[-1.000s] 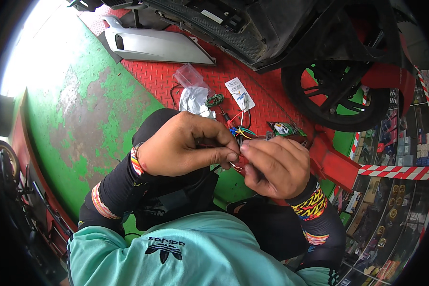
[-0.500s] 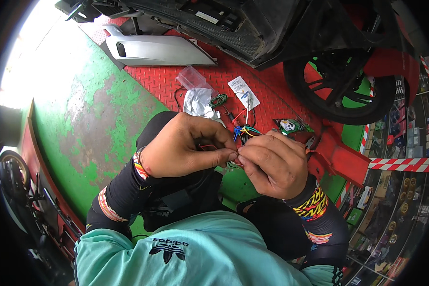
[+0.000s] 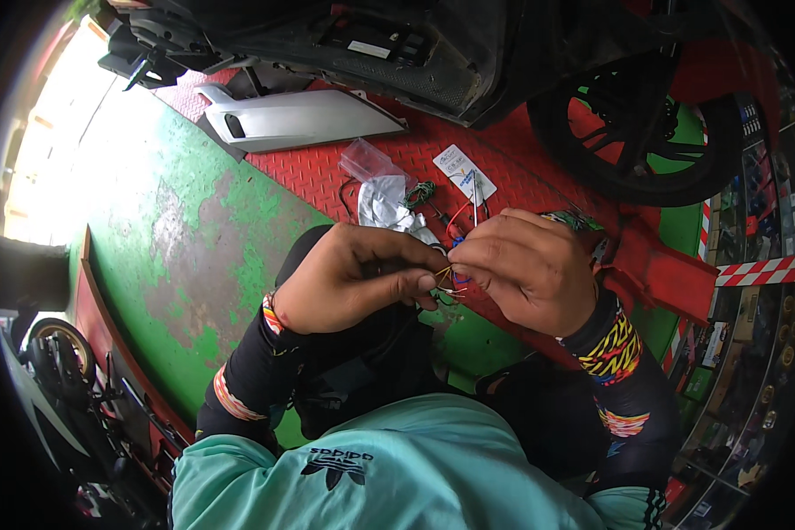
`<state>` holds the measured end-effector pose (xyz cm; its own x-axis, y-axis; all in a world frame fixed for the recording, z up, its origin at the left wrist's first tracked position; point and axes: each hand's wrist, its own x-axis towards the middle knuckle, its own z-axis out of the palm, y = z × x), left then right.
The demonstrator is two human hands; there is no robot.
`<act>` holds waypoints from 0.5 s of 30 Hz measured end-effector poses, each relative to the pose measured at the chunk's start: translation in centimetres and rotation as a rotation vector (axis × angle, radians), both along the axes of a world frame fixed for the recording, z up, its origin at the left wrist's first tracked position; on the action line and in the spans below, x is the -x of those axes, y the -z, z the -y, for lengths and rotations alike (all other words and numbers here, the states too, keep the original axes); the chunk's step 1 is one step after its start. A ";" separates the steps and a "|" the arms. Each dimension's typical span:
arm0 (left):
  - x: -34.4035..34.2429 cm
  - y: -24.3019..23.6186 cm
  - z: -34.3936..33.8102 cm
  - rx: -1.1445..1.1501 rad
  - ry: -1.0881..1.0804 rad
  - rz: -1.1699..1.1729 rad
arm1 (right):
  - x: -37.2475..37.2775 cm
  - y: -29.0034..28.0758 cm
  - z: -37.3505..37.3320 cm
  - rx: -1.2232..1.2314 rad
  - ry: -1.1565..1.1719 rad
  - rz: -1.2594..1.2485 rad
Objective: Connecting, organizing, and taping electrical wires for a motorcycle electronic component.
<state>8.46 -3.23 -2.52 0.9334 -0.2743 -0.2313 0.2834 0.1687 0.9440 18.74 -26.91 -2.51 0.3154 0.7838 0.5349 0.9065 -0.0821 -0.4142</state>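
Thin wires (image 3: 451, 286) in several colours, yellow, white and blue among them, run between my fingertips. My left hand (image 3: 349, 276) pinches them between thumb and forefinger. From the other side, my right hand (image 3: 528, 269) closes thumb and fingertips on wires too; its fingers partly cover them. Just beyond the hands are a blue piece (image 3: 456, 240) and a red wire (image 3: 458, 213). A crumpled white bag (image 3: 386, 205), a coil of green wire (image 3: 421, 193), a clear plastic box (image 3: 374, 162) and a white card (image 3: 465, 175) lie on the red plate past my hands.
A silver body panel (image 3: 309, 120) rests on the red tread plate (image 3: 296, 172). Beyond it stands a dark motorcycle body with a black wheel (image 3: 548, 155). A red metal piece (image 3: 662, 269) and a glass display case (image 3: 751, 353) are at right, another motorcycle (image 3: 57, 380) at left.
The whole view has shifted, so the scene sits further right and lower. My right hand has tilted up slightly, and more loose wire ends show between my fingertips.
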 end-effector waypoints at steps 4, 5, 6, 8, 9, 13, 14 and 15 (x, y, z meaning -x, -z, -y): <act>0.2 0.4 -0.4 -0.178 0.051 0.180 | 0.3 0.7 -0.4 -0.058 0.008 -0.386; 0.2 0.3 -0.2 -0.182 0.021 0.178 | 0.6 0.8 -0.5 -0.042 0.032 -0.547; 0.2 0.3 -0.1 -0.185 -0.012 0.174 | 0.9 0.9 -0.5 -0.053 0.031 -0.547; 0.5 0.5 -0.1 -0.163 -0.069 0.163 | 1.8 1.1 -0.5 -0.143 0.120 -1.092; 0.5 0.7 0.0 -0.128 -0.127 0.156 | 2.2 1.8 -0.3 -0.154 0.121 -1.088; 0.9 1.2 0.3 -0.127 -0.198 0.243 | 3.4 2.1 -0.3 -0.166 0.089 -0.957; 1.0 0.9 0.7 -0.150 -0.261 0.248 | 3.6 1.6 -0.5 -0.054 0.127 -0.845; 0.9 0.8 0.9 -0.167 -0.319 0.255 | 4.0 1.9 -0.6 -0.057 0.130 -0.843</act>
<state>7.51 -4.18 -3.30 0.9983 0.0586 0.0005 -0.0034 0.0495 0.9988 14.79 -26.30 -4.40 0.7111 0.6930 0.1188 0.2784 -0.1224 -0.9526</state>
